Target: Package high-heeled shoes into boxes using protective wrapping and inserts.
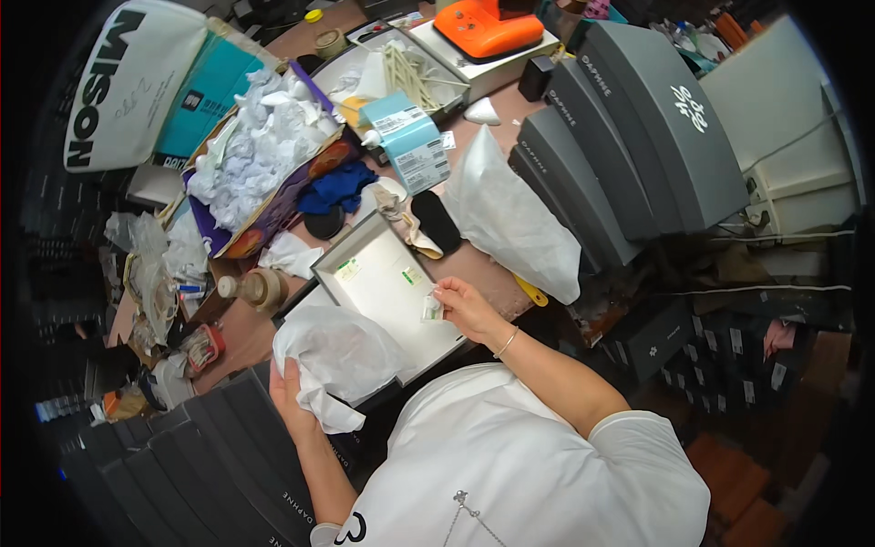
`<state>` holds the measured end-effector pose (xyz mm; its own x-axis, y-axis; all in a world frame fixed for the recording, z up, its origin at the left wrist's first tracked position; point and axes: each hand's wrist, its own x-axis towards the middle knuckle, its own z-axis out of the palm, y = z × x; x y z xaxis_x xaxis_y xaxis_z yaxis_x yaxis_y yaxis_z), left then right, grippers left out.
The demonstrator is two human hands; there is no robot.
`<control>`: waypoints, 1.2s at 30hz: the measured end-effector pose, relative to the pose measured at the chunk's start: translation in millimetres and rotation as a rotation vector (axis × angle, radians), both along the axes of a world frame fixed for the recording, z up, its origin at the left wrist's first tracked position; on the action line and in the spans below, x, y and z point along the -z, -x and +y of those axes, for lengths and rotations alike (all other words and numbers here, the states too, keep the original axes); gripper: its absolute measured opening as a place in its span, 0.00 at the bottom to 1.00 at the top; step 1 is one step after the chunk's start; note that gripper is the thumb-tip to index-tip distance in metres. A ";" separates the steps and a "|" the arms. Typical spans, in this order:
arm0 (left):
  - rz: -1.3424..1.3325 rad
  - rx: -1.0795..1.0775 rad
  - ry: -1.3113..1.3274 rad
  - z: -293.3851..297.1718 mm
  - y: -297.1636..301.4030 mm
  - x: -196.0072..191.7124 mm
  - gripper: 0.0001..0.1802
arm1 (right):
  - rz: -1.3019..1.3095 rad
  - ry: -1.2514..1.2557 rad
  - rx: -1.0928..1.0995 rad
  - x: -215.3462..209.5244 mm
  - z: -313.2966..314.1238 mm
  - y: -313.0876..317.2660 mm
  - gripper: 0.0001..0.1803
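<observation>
An open shoebox (383, 260) with a pale inside lies before me at a slant. Two small green-and-white sachets (347, 271) rest in it. Between the fingertips of my right hand (467, 310), over the box's right side, is pinched another small sachet (432, 309). My left hand (290, 398) grips the edge of a bundle in white tissue paper (342, 351) at the box's near left end. What the paper wraps, if anything, is hidden. Another white paper-wrapped bundle (510, 214) lies beyond my right hand.
Dark grey shoeboxes (629, 128) stand in a row at the right, more (210, 456) at lower left. A carton of crumpled white paper (264, 146) fills the left back. Near the box are a plastic bottle (260, 289), blue cloth (337, 188), label roll (406, 141) and yellow-handled tool (531, 292).
</observation>
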<state>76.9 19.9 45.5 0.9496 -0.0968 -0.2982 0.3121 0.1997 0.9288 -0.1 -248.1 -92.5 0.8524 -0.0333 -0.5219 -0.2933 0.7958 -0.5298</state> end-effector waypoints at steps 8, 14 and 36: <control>-0.340 0.648 -0.753 -76.8 17.6 -23.9 0.22 | -0.326 0.056 0.175 -81.5 17.9 -20.8 0.07; -0.337 0.640 -0.673 -86.4 22.1 -10.7 0.17 | -0.333 0.187 0.094 -105.9 25.8 -14.0 0.06; -0.237 0.959 -0.720 -85.9 0.9 -3.4 0.16 | 0.591 0.284 0.153 -2.9 -151.1 224.9 0.21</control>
